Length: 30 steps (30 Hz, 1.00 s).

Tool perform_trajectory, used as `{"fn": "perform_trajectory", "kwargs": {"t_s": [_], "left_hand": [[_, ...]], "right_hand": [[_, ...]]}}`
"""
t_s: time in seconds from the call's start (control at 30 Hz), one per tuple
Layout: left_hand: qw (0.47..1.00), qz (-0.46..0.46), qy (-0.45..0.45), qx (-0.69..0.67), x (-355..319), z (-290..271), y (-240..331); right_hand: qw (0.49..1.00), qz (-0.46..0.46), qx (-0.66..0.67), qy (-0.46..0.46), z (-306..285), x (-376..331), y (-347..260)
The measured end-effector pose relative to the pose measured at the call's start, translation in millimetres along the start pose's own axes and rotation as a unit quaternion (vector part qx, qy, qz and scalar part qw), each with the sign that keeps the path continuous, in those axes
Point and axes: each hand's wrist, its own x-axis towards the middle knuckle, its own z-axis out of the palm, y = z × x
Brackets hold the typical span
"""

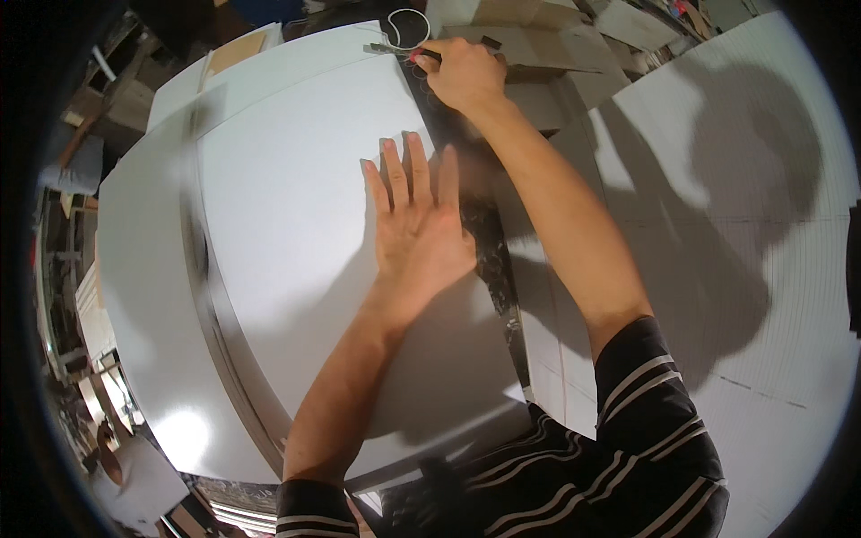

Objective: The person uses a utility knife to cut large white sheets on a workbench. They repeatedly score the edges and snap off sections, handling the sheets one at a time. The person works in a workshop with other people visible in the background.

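My left hand (pixel 417 215) lies flat with fingers spread on a smooth white sheet (pixel 278 206), near its right edge. Up at the sheet's far right corner, my right hand (pixel 466 73) is closed round a dark-handled utility knife (pixel 430 56). Its thin blade points left, over or against the sheet's far edge; I cannot tell whether it touches. A bit of pink or red shows where the handle meets the blade. Most of the handle is hidden in my fist.
A loop of white cord (pixel 408 29) is just beyond the knife. Along the sheet's right side runs a dark, worn strip (pixel 502 287). Large ribbed white board (pixel 717 296) spreads at the right, under my shadow. A grooved strip (pixel 215 305) borders the left; cardboard (pixel 529 45) lies behind.
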Motion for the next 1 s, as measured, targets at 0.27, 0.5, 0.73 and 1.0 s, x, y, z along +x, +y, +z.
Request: {"fn": "perform_trajectory", "kwargs": {"t_s": [0.27,0.5,0.73,1.0], "left_hand": [[1.000,0.020,0.017,0.011,-18,14,14],[0.998,-0.035,0.028,-0.045,-54,5,35],[0.971,-0.116,0.207,0.032,35,12,-24],[0.953,-0.151,0.259,0.043,76,14,-70]], "right_hand": [[0.995,-0.036,0.082,-0.034,-14,-2,50],[0.962,-0.047,0.198,-0.184,-38,-9,101],[0.888,-0.082,0.261,-0.370,-98,25,112],[0.874,-0.111,0.143,-0.451,-115,78,80]]}}
